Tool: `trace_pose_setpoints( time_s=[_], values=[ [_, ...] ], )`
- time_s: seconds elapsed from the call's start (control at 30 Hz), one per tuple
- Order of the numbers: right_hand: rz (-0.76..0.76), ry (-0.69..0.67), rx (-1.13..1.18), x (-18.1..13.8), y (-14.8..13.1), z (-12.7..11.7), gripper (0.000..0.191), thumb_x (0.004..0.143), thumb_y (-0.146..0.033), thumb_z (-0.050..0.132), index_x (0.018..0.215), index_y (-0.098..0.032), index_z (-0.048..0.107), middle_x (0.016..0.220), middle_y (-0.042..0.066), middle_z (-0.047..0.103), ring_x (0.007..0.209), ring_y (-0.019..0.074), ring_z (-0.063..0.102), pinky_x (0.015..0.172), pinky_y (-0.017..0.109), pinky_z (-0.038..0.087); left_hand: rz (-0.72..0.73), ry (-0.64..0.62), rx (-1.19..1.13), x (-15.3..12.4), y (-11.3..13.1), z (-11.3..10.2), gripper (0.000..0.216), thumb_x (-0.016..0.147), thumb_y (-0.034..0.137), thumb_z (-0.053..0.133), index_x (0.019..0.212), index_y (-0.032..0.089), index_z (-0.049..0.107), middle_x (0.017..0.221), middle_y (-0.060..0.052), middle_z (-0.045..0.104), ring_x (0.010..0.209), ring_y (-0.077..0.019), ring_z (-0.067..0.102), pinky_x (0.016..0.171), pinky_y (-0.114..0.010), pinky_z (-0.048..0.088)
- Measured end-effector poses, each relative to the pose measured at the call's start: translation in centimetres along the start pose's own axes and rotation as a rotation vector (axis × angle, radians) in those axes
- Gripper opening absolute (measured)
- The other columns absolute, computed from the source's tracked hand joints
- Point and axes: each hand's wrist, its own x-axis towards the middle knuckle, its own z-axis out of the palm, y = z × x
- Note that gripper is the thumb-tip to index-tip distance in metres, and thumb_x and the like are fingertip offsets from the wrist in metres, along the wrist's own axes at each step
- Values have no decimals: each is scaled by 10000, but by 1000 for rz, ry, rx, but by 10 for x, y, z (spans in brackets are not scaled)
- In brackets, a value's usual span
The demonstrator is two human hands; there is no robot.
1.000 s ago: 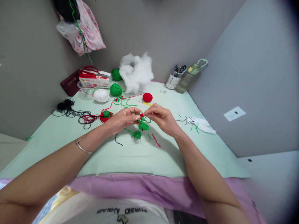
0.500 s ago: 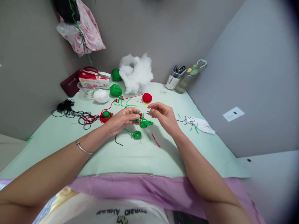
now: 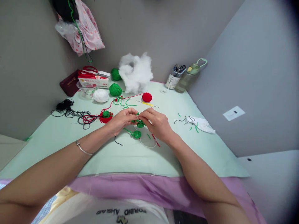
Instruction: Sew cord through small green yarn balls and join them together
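My left hand is closed round a small green crochet piece above the table. My right hand meets it from the right, its thumb and fingers pinched together against the piece. What sits in the right fingertips is hidden. A white thread hangs in a loop below the hands. Just beneath them lies a green crocheted ball with a green strand. Beyond the hands rest a crochet hook with a yellow handle and a red yarn ball.
White stuffing and green yarn stand at the back. To the left are tangled black cord, white yarn and red scissors on a box. A bottle, a pen cup and a tissue are right.
My right hand has moved left and down to meet the crochet piece in my left hand. The white thread now hangs in a wider loop. The yellow-handled hook is uncovered.
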Motion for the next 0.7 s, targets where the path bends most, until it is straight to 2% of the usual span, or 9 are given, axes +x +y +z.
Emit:
trace_pose_setpoints(
  time_s=[0.17,0.37,0.43,0.53,0.63,0.7],
  values=[
    [-28,-11,14,2,-7,0,214,1000,-185,444,938,-190,649,956,84,668,835,162,609,660,275,421,-2,-21,33,1,-6,-1,240,710,283,799,811,149,628,804,-2,630,734,-123,595,721,-266,478],
    [-17,-37,5,1,-3,1,200,1003,-198,460,1009,-193,660,1008,103,651,866,178,590,691,291,432,7,-15,23,0,-5,-1,248,725,315,793,821,155,631,831,-5,620,759,-130,590,737,-281,482],
    [-33,-34,-57,0,-3,2,216,1002,-180,444,988,-197,658,975,93,654,834,170,582,661,282,422,9,-14,42,0,-4,1,246,707,299,798,812,156,627,793,4,610,716,-119,569,702,-267,466],
    [-82,41,-106,0,-9,4,261,987,-135,406,933,-212,650,975,91,665,867,176,596,653,282,426,37,11,109,2,-6,2,237,696,272,794,776,162,601,672,43,546,612,-86,483,599,-237,379],
    [-74,113,39,1,-13,6,228,990,-167,404,948,-232,618,1010,85,679,936,187,625,709,302,459,72,24,172,4,-11,0,224,720,279,771,767,162,587,637,58,502,585,-73,433,565,-238,316],
    [67,99,249,3,-13,5,165,1008,-240,410,947,-238,564,907,48,683,807,162,642,691,299,470,61,19,188,6,-13,-1,226,726,297,761,780,159,590,669,44,543,604,-82,458,576,-243,328]
  ],
)
